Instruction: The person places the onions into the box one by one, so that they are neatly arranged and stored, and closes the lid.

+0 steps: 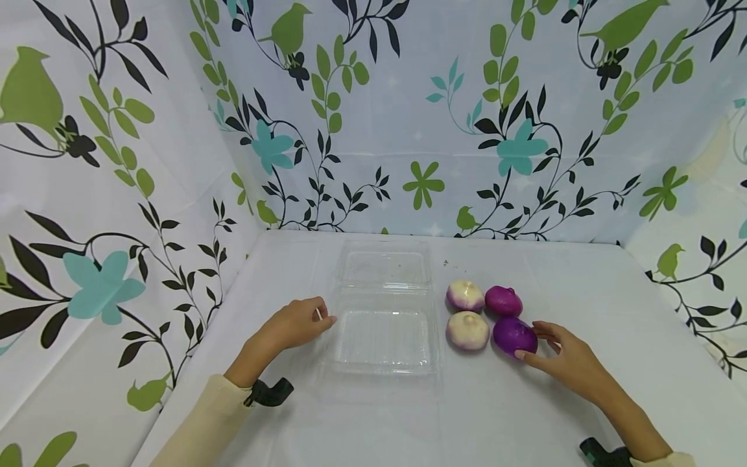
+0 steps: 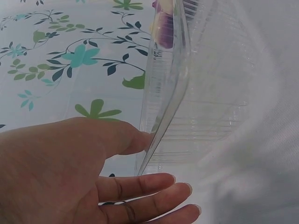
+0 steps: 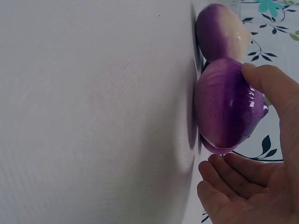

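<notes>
On the white, finely textured cloth surface (image 1: 583, 279), a clear, ribbed plastic clamshell container (image 1: 379, 295) lies open, lengthwise away from me. My left hand (image 1: 299, 322), fingers loose, thumbs its rim; my right hand (image 1: 563, 360) grasps a glossy, rounded deep-purple onion (image 1: 513, 336) right of it, tip upward, long axis level, beside three smooth bulbs (image 1: 467, 331).

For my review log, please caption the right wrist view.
Right hand, thumb against a round, glossy purple vegetable, near a round cream-and-purple one.
</notes>
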`<state>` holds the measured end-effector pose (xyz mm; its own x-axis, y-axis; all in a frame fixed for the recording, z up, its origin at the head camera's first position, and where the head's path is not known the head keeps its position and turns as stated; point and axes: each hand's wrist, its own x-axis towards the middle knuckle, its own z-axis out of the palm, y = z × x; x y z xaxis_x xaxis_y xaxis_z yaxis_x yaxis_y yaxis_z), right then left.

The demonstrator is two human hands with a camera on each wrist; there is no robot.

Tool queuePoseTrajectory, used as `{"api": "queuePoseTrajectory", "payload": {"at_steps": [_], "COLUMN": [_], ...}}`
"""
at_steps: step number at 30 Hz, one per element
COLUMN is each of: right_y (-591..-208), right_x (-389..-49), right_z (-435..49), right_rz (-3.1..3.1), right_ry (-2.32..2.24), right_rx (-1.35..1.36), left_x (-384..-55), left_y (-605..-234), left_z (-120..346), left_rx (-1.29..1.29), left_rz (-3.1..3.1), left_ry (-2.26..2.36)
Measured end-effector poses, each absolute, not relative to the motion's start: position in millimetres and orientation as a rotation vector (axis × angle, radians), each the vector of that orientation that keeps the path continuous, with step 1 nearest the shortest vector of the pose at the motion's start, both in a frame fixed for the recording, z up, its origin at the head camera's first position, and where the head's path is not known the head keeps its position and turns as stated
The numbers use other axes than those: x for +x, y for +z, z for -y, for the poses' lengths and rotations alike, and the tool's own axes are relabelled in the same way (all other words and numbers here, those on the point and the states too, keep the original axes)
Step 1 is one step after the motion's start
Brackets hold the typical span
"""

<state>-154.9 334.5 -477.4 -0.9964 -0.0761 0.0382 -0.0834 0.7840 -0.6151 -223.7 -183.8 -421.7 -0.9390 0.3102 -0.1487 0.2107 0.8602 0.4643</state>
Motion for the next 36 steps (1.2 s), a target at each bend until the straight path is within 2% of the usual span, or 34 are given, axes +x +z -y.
{"api": "queuePoseTrajectory", "payload": {"at_steps": [15, 36], "right_y": [-478.9, -471.7], "right_x": [-152.1, -149.1], "right_z": [-333.2, -330.1], "right_rz": [2.918, 2.924], "right_ry": [1.06, 1.048], "right_rx": [0.222, 0.172], "left_x": [-224.8, -227.1], "left_y": [-422.6, -427.6], "left_z": [182.9, 184.8], "left_rx": [0.408, 0.417], "left_rz": [-2.805, -2.808], "left_ry": [0.674, 0.693]}}
